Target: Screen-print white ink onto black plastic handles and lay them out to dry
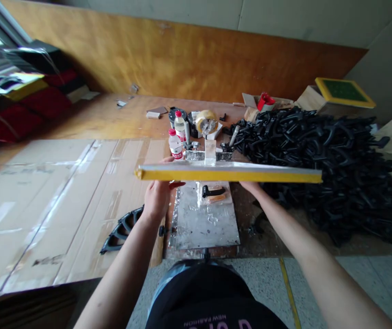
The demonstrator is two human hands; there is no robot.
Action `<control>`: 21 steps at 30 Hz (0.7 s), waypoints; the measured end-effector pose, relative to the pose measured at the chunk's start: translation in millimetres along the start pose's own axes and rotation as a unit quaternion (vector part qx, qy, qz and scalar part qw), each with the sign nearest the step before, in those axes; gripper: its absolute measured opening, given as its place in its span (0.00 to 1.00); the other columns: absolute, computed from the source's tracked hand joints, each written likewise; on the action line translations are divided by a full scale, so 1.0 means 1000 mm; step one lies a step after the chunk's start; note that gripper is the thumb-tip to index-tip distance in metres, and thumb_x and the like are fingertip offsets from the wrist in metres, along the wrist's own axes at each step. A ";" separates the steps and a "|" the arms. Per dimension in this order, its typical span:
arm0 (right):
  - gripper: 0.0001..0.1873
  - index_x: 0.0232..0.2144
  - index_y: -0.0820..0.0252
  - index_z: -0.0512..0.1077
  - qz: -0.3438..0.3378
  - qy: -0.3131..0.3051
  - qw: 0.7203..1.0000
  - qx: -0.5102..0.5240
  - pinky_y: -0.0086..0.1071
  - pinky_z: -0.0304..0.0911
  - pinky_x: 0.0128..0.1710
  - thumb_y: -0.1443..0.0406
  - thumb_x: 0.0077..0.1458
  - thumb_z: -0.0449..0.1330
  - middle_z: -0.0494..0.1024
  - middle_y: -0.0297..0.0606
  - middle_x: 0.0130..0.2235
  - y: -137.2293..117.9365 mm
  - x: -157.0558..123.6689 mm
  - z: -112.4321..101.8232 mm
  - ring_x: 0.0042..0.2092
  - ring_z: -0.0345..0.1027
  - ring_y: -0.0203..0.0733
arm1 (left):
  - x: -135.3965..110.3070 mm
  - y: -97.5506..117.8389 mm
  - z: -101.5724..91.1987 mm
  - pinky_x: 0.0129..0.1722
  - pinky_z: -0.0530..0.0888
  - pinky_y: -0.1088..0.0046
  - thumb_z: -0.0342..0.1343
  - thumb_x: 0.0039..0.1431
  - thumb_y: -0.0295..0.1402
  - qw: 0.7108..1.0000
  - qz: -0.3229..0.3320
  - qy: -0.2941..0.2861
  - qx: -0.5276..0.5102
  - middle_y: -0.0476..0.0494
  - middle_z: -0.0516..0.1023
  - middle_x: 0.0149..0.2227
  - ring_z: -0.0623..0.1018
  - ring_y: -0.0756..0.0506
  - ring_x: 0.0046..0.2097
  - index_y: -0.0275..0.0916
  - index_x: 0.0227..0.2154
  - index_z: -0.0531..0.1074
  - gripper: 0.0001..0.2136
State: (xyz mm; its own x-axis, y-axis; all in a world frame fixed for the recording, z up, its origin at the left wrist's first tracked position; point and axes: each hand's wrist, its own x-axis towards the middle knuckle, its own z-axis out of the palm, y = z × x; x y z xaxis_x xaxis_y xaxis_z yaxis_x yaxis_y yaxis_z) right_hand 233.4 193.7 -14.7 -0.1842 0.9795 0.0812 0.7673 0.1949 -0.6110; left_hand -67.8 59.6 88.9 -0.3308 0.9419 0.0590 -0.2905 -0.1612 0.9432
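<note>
My left grip (157, 194) pinches the yellow-edged frame (230, 174) (right grip (250, 185), can't tell); roomy cardboard (76, 183) left, black pile (336, 160) crowding right.

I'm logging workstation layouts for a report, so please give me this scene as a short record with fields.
Left hand: holds the yellow-edged frame
Right hand: at the frame's right part, fingers hidden behind it
Below the frame in view: metal plate, bearing a small black piece
Left side: flat cardboard with a black openwork part on it
Right side: heap of black parts
Behind: two red-capped bottles
</note>
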 end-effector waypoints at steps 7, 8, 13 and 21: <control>0.07 0.38 0.58 0.74 -0.174 -0.038 0.980 -0.089 0.40 0.61 0.49 0.65 0.55 0.65 0.76 0.40 0.40 -0.050 -0.070 0.056 0.46 0.66 0.46 | -0.046 -0.049 0.014 0.31 0.76 0.72 0.53 0.60 0.50 0.968 -0.245 0.034 -0.039 0.37 0.80 0.43 0.80 0.46 0.38 0.37 0.48 0.69 0.23; 0.05 0.35 0.59 0.74 -0.181 -0.025 0.979 -0.091 0.40 0.61 0.48 0.64 0.57 0.63 0.75 0.41 0.38 -0.062 -0.082 0.059 0.45 0.65 0.46 | -0.060 -0.062 0.013 0.32 0.77 0.71 0.54 0.60 0.49 0.949 -0.311 0.014 -0.040 0.35 0.80 0.45 0.80 0.44 0.39 0.37 0.49 0.69 0.22; 0.07 0.40 0.57 0.74 -0.360 -0.088 0.927 -0.053 0.36 0.62 0.46 0.62 0.62 0.58 0.75 0.38 0.37 -0.101 -0.130 0.073 0.43 0.66 0.43 | -0.110 -0.100 -0.017 0.31 0.77 0.70 0.52 0.63 0.42 0.914 -0.389 0.087 -0.076 0.41 0.81 0.35 0.81 0.44 0.34 0.36 0.39 0.72 0.14; 0.16 0.47 0.61 0.68 0.113 0.197 0.970 -0.084 0.40 0.64 0.47 0.65 0.55 0.60 0.73 0.48 0.45 0.071 -0.070 0.005 0.45 0.69 0.48 | -0.155 -0.111 -0.189 0.37 0.79 0.60 0.37 0.65 0.43 0.876 -0.296 0.369 0.093 0.40 0.79 0.31 0.81 0.41 0.33 0.37 0.38 0.70 0.20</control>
State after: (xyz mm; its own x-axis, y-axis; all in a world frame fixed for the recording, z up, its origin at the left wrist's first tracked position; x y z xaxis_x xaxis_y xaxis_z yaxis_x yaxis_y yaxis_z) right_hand 298.1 138.7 -67.7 0.2241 0.9350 0.2749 0.8557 -0.0538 -0.5147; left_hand -153.6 -124.1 -86.8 -0.6816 0.3862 -0.6215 -0.4789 0.4068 0.7780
